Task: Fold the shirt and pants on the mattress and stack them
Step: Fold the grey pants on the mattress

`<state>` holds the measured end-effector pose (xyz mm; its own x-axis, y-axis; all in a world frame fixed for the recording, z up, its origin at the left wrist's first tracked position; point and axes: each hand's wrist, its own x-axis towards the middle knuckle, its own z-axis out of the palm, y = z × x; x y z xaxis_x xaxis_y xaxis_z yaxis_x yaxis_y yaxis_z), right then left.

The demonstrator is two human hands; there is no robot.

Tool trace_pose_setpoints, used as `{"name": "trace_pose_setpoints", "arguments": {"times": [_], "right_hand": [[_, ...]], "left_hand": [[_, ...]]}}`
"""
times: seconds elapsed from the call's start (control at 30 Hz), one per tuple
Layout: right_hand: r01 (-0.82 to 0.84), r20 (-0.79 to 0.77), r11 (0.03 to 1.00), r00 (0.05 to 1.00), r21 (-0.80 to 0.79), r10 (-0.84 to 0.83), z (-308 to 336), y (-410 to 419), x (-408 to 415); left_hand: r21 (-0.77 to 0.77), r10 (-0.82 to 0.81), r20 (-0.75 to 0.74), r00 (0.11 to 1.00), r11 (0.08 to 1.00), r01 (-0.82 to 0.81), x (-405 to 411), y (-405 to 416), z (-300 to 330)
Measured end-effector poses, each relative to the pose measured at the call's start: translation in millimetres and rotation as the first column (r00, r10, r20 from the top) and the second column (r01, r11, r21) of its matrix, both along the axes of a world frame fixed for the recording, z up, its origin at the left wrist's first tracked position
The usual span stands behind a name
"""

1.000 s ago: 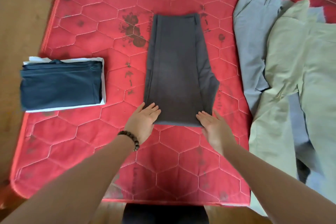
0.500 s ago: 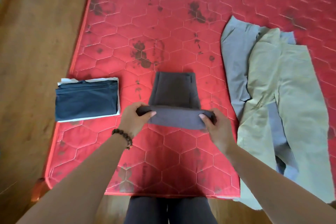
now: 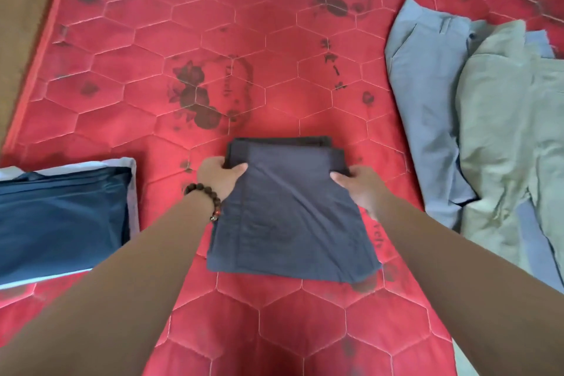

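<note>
Red quilted mattress [image 3: 274,40], stitched in hexagons and blotched with dark stains, fills nearly the whole view, with brown floor [image 3: 24,9] showing past its left edge. To the right lie unfolded garments, grey-blue pants [image 3: 424,119] partly under a pale green piece [image 3: 512,137], both untouched. At the left edge sits a folded stack [image 3: 61,217], navy cloth on white.

In the middle lie the dark pants [image 3: 290,217], much shorter than a second ago: the near end, then flat under both palms, has been lifted and carried over to the far end, so the cloth is now doubled. The left hand [image 3: 218,175] and right hand [image 3: 357,188] each pinch a far corner of the top layer, thumbs on top, fingers curled beneath. The edges look nearly aligned, a diagonal crease running between the hands. My guess is that this fold is almost finished, leaving smoothing and a move to the stack.
</note>
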<state>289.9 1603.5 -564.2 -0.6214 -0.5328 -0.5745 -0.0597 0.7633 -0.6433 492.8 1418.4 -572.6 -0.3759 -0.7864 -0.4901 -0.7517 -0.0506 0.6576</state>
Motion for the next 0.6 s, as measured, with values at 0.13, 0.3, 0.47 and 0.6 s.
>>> {"name": "trace_pose_setpoints", "arguments": {"times": [0.13, 0.3, 0.47, 0.6], "right_hand": [[-0.023, -0.159, 0.994, 0.987, -0.109, 0.006, -13, -6, -4], [-0.060, -0.277, 0.991, 0.961, -0.116, 0.025, -15, -22, -5], [0.090, -0.415, 0.994, 0.903, -0.068, -0.110, -7, -21, 14], [-0.320, -0.788, 0.945, 0.598, -0.066, 0.147, -3, -31, 56]], "left_hand": [[-0.116, 0.057, -0.078, 0.995, 0.991, -0.066, 2, -4, -12], [-0.204, 0.049, -0.039, 0.998, 0.977, -0.056, -1, -7, -10], [-0.489, 0.059, 0.009, 0.998, 0.871, -0.047, -1, 11, 7], [-0.663, -0.401, 0.181, 0.898, 0.625, 0.412, -11, 45, 5]]}}
